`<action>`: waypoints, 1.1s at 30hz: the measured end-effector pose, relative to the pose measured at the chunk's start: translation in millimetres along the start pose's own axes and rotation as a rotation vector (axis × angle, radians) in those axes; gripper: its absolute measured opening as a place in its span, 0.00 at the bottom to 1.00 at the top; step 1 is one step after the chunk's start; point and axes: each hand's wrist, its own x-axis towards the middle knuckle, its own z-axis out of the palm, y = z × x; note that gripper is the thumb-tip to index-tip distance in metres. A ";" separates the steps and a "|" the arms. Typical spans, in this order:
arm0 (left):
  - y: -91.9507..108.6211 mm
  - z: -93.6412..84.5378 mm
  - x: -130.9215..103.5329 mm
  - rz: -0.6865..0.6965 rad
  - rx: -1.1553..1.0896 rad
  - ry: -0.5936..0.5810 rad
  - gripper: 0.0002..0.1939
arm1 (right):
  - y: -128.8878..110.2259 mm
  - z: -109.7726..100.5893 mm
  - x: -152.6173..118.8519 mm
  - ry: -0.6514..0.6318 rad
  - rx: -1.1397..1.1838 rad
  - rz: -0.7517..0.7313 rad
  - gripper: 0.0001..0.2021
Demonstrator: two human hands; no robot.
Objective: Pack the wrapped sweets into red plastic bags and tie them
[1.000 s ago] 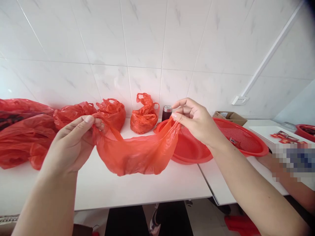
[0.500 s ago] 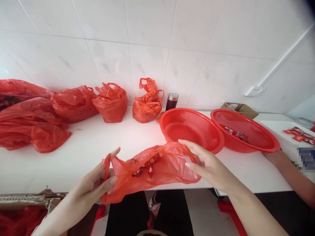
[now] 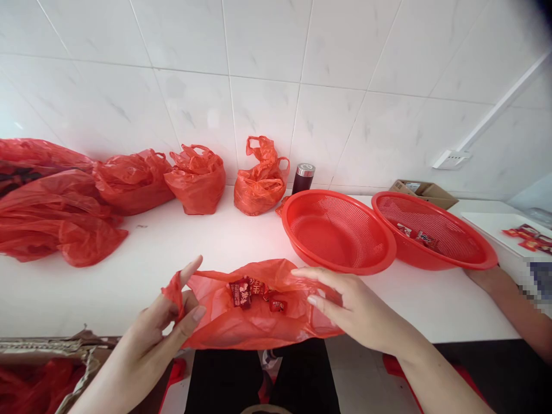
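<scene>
Between my hands a thin red plastic bag (image 3: 252,334) is spread open over the table's front edge. Several small red wrapped packets (image 3: 240,294) with printed lettering lie inside it. One bag handle is looped around the fingers of my left hand (image 3: 161,325), whose thumb presses near the bag's left side while the index finger points up. My right hand (image 3: 362,307) has hold of the bag's right side, thumb and fingers curved over the plastic; the fingertips are partly behind it.
Two red colanders (image 3: 297,253) (image 3: 426,263) stand at the right, the farther one with packets. Filled red bags (image 3: 196,184) line the wall beside a dark flask (image 3: 302,179). A co-worker's arm (image 3: 513,299) reaches beside the right colander. A cardboard box (image 3: 47,348) sits low left.
The bag's mouth has opened wider and tilted toward me, so the packets show more plainly. My right hand has shifted slightly left and down, and my left hand slightly left.
</scene>
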 end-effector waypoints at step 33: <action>-73.0 110.2 22.3 -0.035 0.213 -0.202 0.31 | 105.7 109.7 46.2 0.283 -0.390 -0.017 0.13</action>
